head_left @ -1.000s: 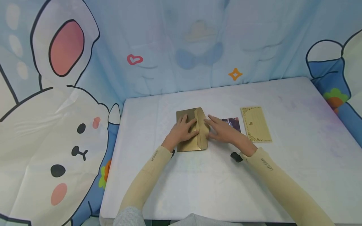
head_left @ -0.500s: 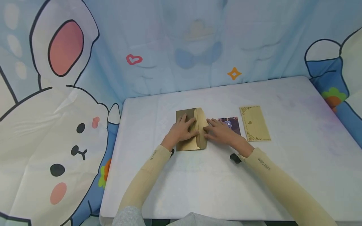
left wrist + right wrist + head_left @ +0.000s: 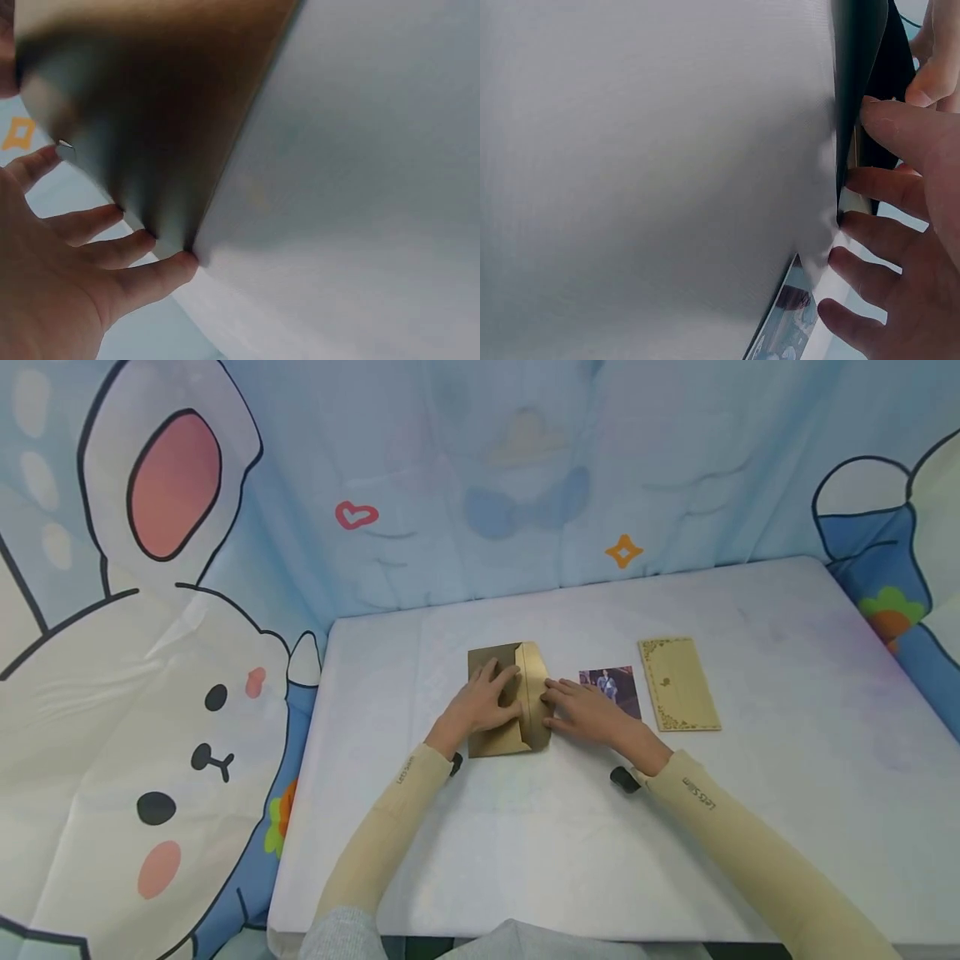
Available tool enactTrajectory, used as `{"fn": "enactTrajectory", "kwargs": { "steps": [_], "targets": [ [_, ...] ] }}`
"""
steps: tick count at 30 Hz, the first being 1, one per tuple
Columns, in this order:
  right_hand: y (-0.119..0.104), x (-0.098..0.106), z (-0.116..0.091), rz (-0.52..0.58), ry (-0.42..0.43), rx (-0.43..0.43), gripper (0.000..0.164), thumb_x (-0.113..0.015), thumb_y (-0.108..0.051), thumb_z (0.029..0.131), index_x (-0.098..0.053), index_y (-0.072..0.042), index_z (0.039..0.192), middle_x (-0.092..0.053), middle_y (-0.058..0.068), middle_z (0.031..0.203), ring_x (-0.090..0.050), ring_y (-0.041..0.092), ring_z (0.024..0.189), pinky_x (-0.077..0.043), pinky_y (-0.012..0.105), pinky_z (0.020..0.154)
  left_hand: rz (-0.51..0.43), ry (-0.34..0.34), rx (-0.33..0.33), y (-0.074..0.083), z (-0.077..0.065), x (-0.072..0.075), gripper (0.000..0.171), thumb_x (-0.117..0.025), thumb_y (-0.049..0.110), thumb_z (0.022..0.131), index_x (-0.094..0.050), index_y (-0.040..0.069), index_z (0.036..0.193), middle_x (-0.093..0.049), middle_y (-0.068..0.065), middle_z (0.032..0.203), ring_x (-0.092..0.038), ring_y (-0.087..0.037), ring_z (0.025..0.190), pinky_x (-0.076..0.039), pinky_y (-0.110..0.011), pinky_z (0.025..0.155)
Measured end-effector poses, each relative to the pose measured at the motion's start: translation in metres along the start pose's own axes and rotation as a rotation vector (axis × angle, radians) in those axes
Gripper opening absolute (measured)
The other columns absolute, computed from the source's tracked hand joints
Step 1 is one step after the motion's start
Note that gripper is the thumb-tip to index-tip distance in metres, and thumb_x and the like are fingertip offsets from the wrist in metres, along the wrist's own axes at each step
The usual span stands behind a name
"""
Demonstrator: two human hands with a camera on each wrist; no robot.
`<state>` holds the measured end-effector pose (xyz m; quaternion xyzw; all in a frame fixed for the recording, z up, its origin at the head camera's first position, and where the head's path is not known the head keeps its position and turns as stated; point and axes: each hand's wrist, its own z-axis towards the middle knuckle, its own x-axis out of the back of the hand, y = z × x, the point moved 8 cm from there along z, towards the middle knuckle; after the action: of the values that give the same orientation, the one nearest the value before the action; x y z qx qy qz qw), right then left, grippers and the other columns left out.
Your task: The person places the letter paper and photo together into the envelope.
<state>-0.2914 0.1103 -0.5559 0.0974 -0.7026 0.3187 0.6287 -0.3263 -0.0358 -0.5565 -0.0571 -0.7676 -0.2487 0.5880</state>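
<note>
"Let's Slim" runs in dark letters along the tan right sleeve [image 3: 723,822]; the left sleeve [image 3: 390,822] bears small lettering too. The gold envelope [image 3: 497,742], smooth and faintly shiny, lies flat on the white cloth [image 3: 525,852], its creased flap [image 3: 534,681] to the right. It sits under the left hand [image 3: 478,703], whose fingers are spread across it. The right hand [image 3: 585,712], fingers extended, has its tips at the flap's outer edge. Partly behind that hand lies a glossy photo [image 3: 618,687]; further right, a scroll-bordered rectangular card [image 3: 678,685].
</note>
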Motion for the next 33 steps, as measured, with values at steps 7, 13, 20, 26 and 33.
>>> {"fn": "enactTrajectory", "kwargs": {
  "steps": [7, 13, 20, 26, 33],
  "targets": [
    [0.000, 0.000, 0.000, 0.019, -0.003, -0.007, 0.051, -0.058, -0.038, 0.088, -0.051, -0.007, 0.128, -0.036, 0.018, 0.144, -0.036, 0.038, 0.131, -0.032, 0.056, 0.102, -0.018, 0.010, -0.012, -0.001, -0.005, -0.002, 0.057, -0.038, 0.049, 0.093, -0.023, 0.034, 0.145, -0.010, -0.009, 0.154, -0.015, -0.034, 0.141, -0.030, -0.053, 0.105],
    [-0.001, -0.001, 0.000, 0.035, 0.015, 0.007, 0.051, -0.058, -0.038, 0.088, -0.051, -0.007, 0.128, -0.037, 0.020, 0.143, -0.037, 0.039, 0.130, -0.032, 0.055, 0.103, -0.036, 0.088, -0.023, -0.002, -0.008, -0.002, 0.059, -0.042, 0.050, 0.091, -0.026, 0.031, 0.145, -0.015, -0.010, 0.153, -0.021, -0.033, 0.139, -0.031, -0.050, 0.106],
    [0.001, -0.005, -0.003, 0.062, 0.011, 0.004, 0.054, -0.057, -0.038, 0.089, -0.048, -0.007, 0.132, -0.033, 0.019, 0.146, -0.033, 0.037, 0.133, -0.031, 0.055, 0.103, 0.007, 0.117, -0.015, 0.000, -0.008, -0.007, 0.058, -0.041, 0.052, 0.090, -0.027, 0.035, 0.144, -0.018, -0.011, 0.152, -0.022, -0.037, 0.138, -0.031, -0.053, 0.104],
    [-0.003, 0.004, -0.004, 0.096, 0.040, 0.025, 0.054, -0.058, -0.035, 0.089, -0.046, -0.007, 0.134, -0.031, 0.019, 0.147, -0.031, 0.036, 0.134, -0.029, 0.056, 0.104, 0.019, 0.099, -0.002, 0.000, -0.007, -0.006, 0.057, -0.042, 0.049, 0.090, -0.027, 0.035, 0.144, -0.017, -0.011, 0.152, -0.020, -0.036, 0.139, -0.028, -0.055, 0.106],
    [0.003, 0.019, -0.006, 0.103, 0.075, 0.005, 0.057, -0.057, -0.037, 0.089, -0.042, -0.009, 0.136, -0.031, 0.019, 0.146, -0.033, 0.037, 0.132, -0.030, 0.056, 0.103, 0.004, 0.099, 0.004, 0.000, -0.008, -0.004, 0.057, -0.042, 0.049, 0.090, -0.026, 0.037, 0.143, -0.017, -0.011, 0.152, -0.019, -0.038, 0.139, -0.028, -0.056, 0.105]
  ]
}}
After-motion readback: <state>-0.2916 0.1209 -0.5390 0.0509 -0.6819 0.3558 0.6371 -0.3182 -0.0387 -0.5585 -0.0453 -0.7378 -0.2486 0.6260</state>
